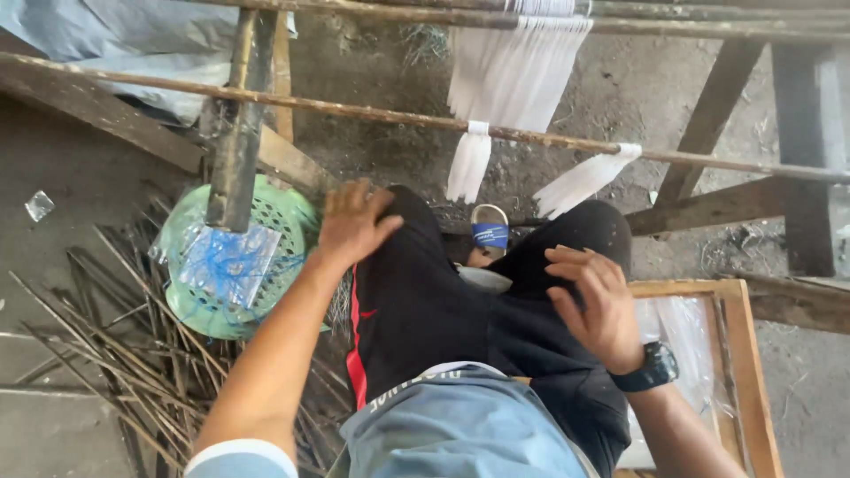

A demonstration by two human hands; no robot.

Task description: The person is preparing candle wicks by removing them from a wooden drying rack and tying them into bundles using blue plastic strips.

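Shirt hem [460, 425]: pale blue, nearest, across the lap.
Shorts [425, 301]: black, one red stripe down the left leg; both knees raised.
Left hand [352, 221]: resting flat on the left knee, fingers spread and loosely open, holding nothing; forearm stretched forward from the lower left.
Right hand [595, 301]: on the right thigh, fingers half curled, palm down, nothing grasped; one black wristwatch [651, 367] at the wrist.
Wooden frame [739, 354]: one, just right of the right leg, clear plastic sheet inside.
Basket [266, 257]: one, green, round, lattice pattern, beside the left knee, on the ground; one clear plastic packet [228, 261] with blue thread lying on top.
Thin sticks [115, 345]: many, too many to count, scattered on the ground around the basket.
Sandal [489, 232]: one visible between the knees, white sole, blue strap.
Bamboo poles [372, 112]: two long ones crossing above the knees, the farther at the top edge.
White strands [513, 80]: three bunches hanging from the poles, one broad, two narrow.
Small clear wrapper [39, 205]: one, far left on the ground.
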